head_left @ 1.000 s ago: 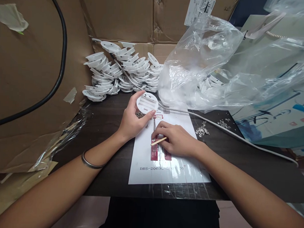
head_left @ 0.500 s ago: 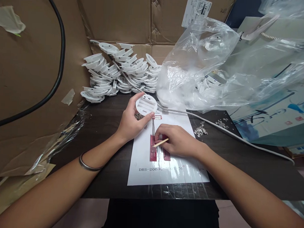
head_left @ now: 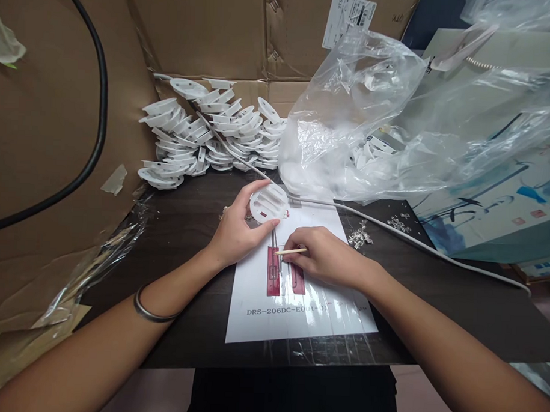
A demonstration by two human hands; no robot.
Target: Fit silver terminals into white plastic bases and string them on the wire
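My left hand [head_left: 242,224] is closed round the edge of a round white plastic cover [head_left: 268,204], thumb on the near rim and fingers on the far side. The cover is held tilted above the top of the sheet, with its recessed slots showing. A thin wooden stick [head_left: 291,251] is pinched in my right hand [head_left: 321,254], its tip pointing left over the sheet. Beneath lies a white printed sheet [head_left: 253,326] with red pictures and a line of text. Whether my right fingertips hold anything besides the stick is hidden.
Many similar white covers [head_left: 182,133] are stacked at the back left. Behind my right hand lies a clear plastic bag [head_left: 322,141] with white parts inside. Small metal clips [head_left: 360,235] lie right of the sheet. A grey cable [head_left: 391,225] crosses the dark table [head_left: 184,341].
The cover has turned in my left hand, and its slots now slant differently. The stick has swung from slanted to nearly level. The whole view has shifted slightly.
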